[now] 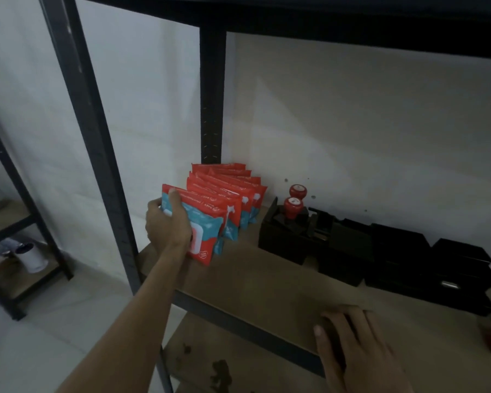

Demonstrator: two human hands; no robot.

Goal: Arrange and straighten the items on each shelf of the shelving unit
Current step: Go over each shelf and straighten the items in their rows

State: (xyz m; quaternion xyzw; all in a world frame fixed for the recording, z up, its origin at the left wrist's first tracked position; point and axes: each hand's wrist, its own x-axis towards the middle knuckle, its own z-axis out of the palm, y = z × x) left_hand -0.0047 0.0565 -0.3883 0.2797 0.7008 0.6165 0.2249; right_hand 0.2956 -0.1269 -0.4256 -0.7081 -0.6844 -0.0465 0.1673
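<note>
The shelf board (267, 279) is a brown panel in a dark metal frame. A front upright (102, 154) stands at its near left corner and a rear upright (212, 95) at its far left corner.

A row of packets (238, 188), red and teal, stands on edge at the left end of the board. The row runs from the near left toward the rear upright, and each packet leans against the next. The front packet (210, 236) is the nearest of the row and touches the one behind it.

The left hand (167, 222) reaches in past the front upright and grips the front packet. Its fingers are curled over the packet's top edge and near face, clamped on it.

The right hand (357, 344) lies flat on the near edge of the board, well to the right of the packets. Its fingers are straight and close together and hold nothing.

To the right of the row, apart from it, a black box (281, 236) sits against the far wall. Two red knobs (293, 207) stand up from it, one behind the other. Further right, black trays (437, 265) are stacked along the wall.

A lower shelf (238, 364) with dark stains shows below the board. At the far left, a second rack holds a white cylinder (33, 258).
</note>
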